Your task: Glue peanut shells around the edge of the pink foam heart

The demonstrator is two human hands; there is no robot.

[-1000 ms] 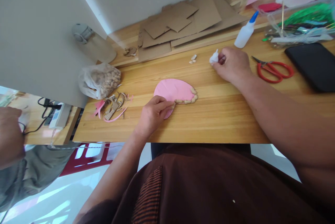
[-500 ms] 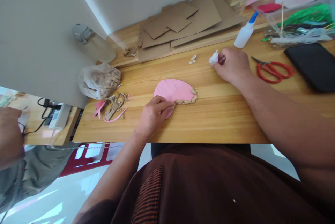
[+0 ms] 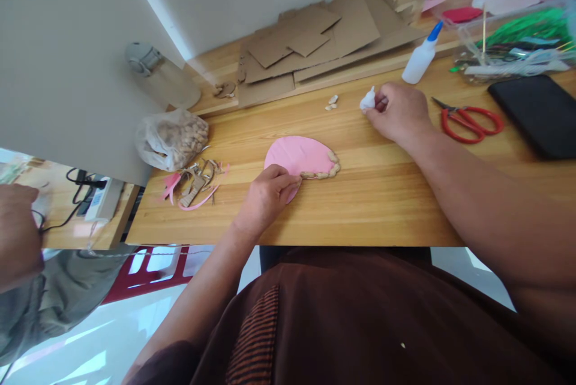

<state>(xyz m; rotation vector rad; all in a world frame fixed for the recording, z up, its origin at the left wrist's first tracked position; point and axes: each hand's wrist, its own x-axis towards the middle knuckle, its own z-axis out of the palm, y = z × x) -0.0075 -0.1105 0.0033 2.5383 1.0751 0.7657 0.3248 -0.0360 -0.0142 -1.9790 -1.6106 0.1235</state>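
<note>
A pink rounded paper shape [image 3: 292, 152] lies flat on the wooden table, with a row of peanuts [image 3: 320, 174] along its right and near edge. At the left end of that row, my left hand [image 3: 269, 193] is closed, its thumb and fingers pinching a peanut against the edge; the fingers hide most of it. Farther right, my right hand [image 3: 400, 110] grips a small white glue bottle [image 3: 368, 99], nozzle pointing up, close to the tabletop. Two or so loose peanuts [image 3: 332, 102] rest left of that bottle.
Red-handled scissors [image 3: 472, 123] and a black phone [image 3: 537, 112] lie right of my right hand; a blue-capped glue bottle [image 3: 419, 62] stands behind it. Cardboard sheets [image 3: 310, 37] line the back. Leftward are a bag of peanuts [image 3: 173, 136], scraps [image 3: 194, 186] and another person's hand [image 3: 18, 232].
</note>
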